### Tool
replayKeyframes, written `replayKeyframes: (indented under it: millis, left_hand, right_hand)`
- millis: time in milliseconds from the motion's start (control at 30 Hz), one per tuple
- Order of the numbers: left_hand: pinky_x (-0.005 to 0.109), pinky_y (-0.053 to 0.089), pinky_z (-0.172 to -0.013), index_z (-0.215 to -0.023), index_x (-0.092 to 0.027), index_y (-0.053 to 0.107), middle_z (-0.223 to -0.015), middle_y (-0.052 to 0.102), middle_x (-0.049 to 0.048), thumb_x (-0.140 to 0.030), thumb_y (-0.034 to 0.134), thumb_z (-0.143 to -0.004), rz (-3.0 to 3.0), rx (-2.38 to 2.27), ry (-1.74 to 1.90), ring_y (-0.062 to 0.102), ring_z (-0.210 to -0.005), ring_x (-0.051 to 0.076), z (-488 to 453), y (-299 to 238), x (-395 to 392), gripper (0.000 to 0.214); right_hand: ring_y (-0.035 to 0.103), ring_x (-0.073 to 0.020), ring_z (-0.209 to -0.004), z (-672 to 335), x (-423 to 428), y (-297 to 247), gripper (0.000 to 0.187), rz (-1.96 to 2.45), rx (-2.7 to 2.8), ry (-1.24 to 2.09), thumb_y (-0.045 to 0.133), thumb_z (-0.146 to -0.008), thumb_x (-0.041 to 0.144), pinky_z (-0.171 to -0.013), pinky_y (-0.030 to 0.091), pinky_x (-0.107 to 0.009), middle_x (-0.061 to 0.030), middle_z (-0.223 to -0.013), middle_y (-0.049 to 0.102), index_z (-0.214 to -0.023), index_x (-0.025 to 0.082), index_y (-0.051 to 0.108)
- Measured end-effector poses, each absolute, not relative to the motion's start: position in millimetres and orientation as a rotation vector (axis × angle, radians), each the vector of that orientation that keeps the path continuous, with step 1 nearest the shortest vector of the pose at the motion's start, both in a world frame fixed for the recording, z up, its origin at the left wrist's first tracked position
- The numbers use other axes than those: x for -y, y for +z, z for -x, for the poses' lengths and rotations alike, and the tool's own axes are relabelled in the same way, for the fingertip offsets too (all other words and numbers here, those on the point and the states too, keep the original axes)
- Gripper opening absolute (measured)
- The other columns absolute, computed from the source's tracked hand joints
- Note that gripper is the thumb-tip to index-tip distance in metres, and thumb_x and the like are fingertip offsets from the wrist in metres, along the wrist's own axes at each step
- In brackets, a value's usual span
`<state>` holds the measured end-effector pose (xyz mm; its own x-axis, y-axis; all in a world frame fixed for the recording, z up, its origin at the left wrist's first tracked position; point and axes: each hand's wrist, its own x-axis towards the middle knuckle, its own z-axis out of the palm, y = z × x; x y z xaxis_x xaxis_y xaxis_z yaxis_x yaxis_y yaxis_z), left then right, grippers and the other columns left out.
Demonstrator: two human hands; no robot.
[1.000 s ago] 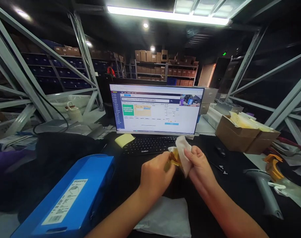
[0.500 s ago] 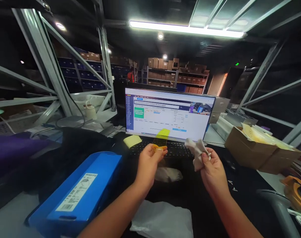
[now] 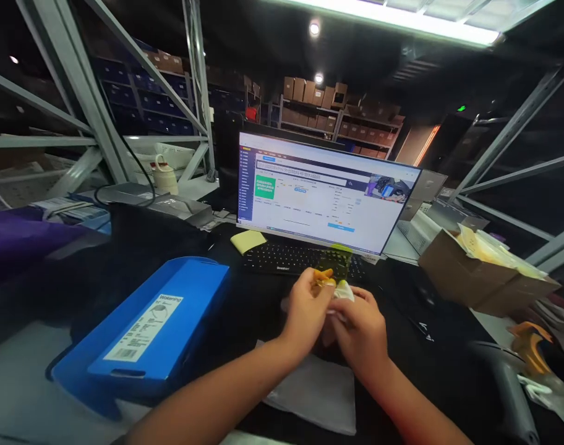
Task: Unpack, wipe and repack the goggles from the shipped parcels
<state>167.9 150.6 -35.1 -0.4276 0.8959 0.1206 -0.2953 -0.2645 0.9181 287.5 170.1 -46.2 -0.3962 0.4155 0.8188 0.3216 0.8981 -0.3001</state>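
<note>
My left hand (image 3: 310, 309) is closed in a pinch on a yellow see-through piece (image 3: 340, 262), curved and sheet-like, which stands up in front of the keyboard. Close against it, my right hand (image 3: 363, 321) grips a crumpled white cloth (image 3: 344, 290), mostly hidden by the fingers. The cloth meets or nearly meets the yellow piece's lower edge; I cannot tell which. Beneath the hands, a flat whitish translucent bag (image 3: 314, 392) lies on the black desk mat. To the left sits a long blue box (image 3: 170, 327) with a white printed label.
A lit monitor (image 3: 310, 191) stands behind a black keyboard (image 3: 282, 256), with a yellow note pad (image 3: 248, 241) at its left end. On the right are an open cardboard box (image 3: 477, 272), a mouse (image 3: 425, 293) and a grey handheld device (image 3: 509, 383). A cream jug (image 3: 165, 176) stands back left.
My right hand has moved left with the white cloth, up to my left hand. The yellow piece has shifted right. The view has tilted down.
</note>
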Motion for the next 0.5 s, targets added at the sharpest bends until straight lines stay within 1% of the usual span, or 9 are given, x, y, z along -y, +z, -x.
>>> replayKeyframes:
  millis: [100,167,233,333,400,467,500]
  left_hand:
    - [0.024,0.05,-0.07,-0.089,-0.017,0.061,-0.086,0.071,0.0038,-0.027,0.067,-0.081,-0.934,-1.103,1.755,0.067,-0.077,0.015,-172.3,-33.4,-145.4,0.014]
    - [0.022,0.049,-0.066,-0.089,-0.015,0.061,-0.089,0.073,0.0058,-0.032,0.068,-0.082,-0.847,-1.066,1.711,0.066,-0.074,0.015,-171.2,-28.6,-143.2,0.019]
    - [0.022,0.049,-0.065,-0.088,-0.015,0.06,-0.094,0.075,0.0088,-0.034,0.068,-0.082,-0.76,-1.034,1.704,0.068,-0.076,0.016,-166.5,-21.9,-142.6,0.022]
    - [0.029,0.055,-0.072,-0.084,-0.017,0.053,-0.102,0.076,0.0137,-0.031,0.067,-0.083,-0.613,-0.989,1.686,0.073,-0.086,0.023,-151.9,-9.1,-144.4,0.02]
    - [0.035,0.056,-0.079,-0.083,-0.017,0.05,-0.101,0.076,0.0159,-0.029,0.063,-0.084,-0.549,-0.969,1.704,0.075,-0.092,0.026,-138.0,0.5,-145.8,0.018]
    - [0.037,0.056,-0.085,-0.085,-0.017,0.051,-0.1,0.076,0.015,-0.028,0.061,-0.086,-0.593,-0.974,1.817,0.075,-0.094,0.027,-124.8,9.4,-145.4,0.015]
    - [0.036,0.056,-0.086,-0.088,-0.017,0.052,-0.101,0.076,0.0133,-0.028,0.062,-0.086,-0.654,-0.989,1.881,0.075,-0.095,0.026,-120.0,13.0,-144.1,0.015]
  right_hand:
    - [0.061,-0.0156,-0.057,-288.1,-170.5,-50.0,0.021,0.533,1.983,-0.056,0.056,-0.084,0.006,-0.077,0.05,-0.036,0.0028,-0.064,0.068,-0.087,0.025,0.063]
    - [0.057,-0.0148,-0.053,-287.6,-171.9,-51.4,0.019,0.525,1.996,-0.101,0.054,-0.085,0.007,-0.074,0.05,-0.034,0.0037,-0.058,0.062,-0.079,0.025,0.058]
    - [0.053,-0.0148,-0.052,-288.4,-175.1,-48.6,0.024,0.502,2.071,-0.106,0.052,-0.087,0.01,-0.075,0.051,-0.033,0.0036,-0.054,0.057,-0.069,0.026,0.052]
    - [0.05,-0.0145,-0.053,-300.6,-184.5,-34.1,0.03,0.439,2.306,-0.027,0.047,-0.088,0.012,-0.077,0.049,-0.033,0.0026,-0.054,0.053,-0.062,0.025,0.047]
    - [0.049,-0.0138,-0.054,-320.2,-195.5,-20.6,0.029,0.411,2.468,0.062,0.046,-0.086,0.01,-0.076,0.047,-0.032,0.0027,-0.055,0.053,-0.061,0.024,0.046]
    - [0.047,-0.0133,-0.054,-347.3,-212.4,-10.0,0.023,0.56,2.53,0.15,0.048,-0.081,0.01,-0.066,0.042,-0.029,0.0029,-0.057,0.053,-0.062,0.023,0.044]
    - [0.047,-0.0134,-0.053,-361.9,-223.6,-7.3,0.02,0.733,2.499,0.173,0.051,-0.08,0.012,-0.059,0.038,-0.027,0.0028,-0.057,0.054,-0.064,0.023,0.045]
